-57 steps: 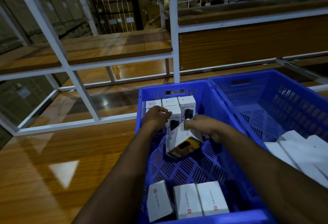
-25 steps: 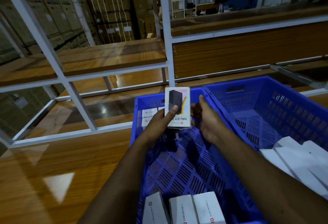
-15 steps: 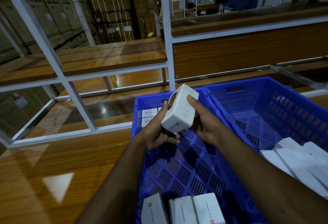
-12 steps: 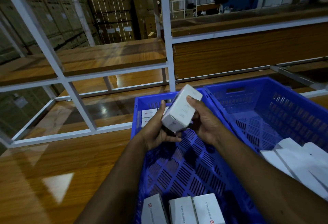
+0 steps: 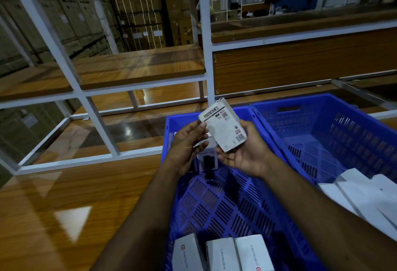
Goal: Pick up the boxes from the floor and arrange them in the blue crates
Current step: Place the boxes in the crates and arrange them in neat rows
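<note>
Gripping one white Portronics box (image 5: 223, 128) above the left blue crate (image 5: 214, 202), left hand (image 5: 189, 144) pinches its edge while right hand (image 5: 245, 154) cradles its underside.

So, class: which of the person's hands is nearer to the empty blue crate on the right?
Right. The right hand is beside that crate's left wall, holding the white box. The left hand is farther away, on the box's other side.

Glossy wooden floor (image 5: 64, 195), perforated plastic crate (image 5: 225, 202), matt cardboard box (image 5: 223, 129)
</note>
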